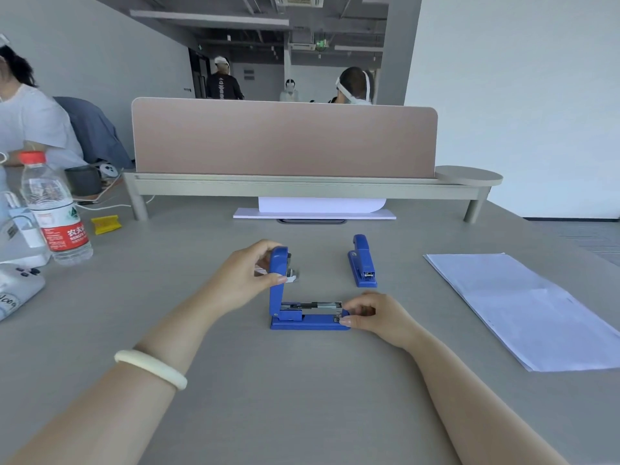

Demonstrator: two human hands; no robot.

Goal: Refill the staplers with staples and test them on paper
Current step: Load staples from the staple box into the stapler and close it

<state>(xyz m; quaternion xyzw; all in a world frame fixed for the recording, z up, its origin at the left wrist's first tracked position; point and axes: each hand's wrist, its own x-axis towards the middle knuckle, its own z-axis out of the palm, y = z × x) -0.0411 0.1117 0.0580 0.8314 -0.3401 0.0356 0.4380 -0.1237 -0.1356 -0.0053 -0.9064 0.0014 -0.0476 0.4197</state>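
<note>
A blue stapler (303, 321) lies on the grey desk in front of me, its lid swung upright and its metal staple channel exposed. My left hand (246, 275) grips the raised lid near its top, thumb on the near side. My right hand (375, 315) pinches the front end of the stapler's base and channel. A second blue stapler (362, 261), closed, lies just beyond to the right. A stack of white paper (523, 307) rests on the desk at the right. Something small and shiny sits behind the lid near my left fingers.
A water bottle (55, 209) with a red cap stands at the left, beside a yellow box (106, 224) and a white device. A pink divider (285, 142) on a low shelf crosses the back, with white sheets under it. A seated person is at far left.
</note>
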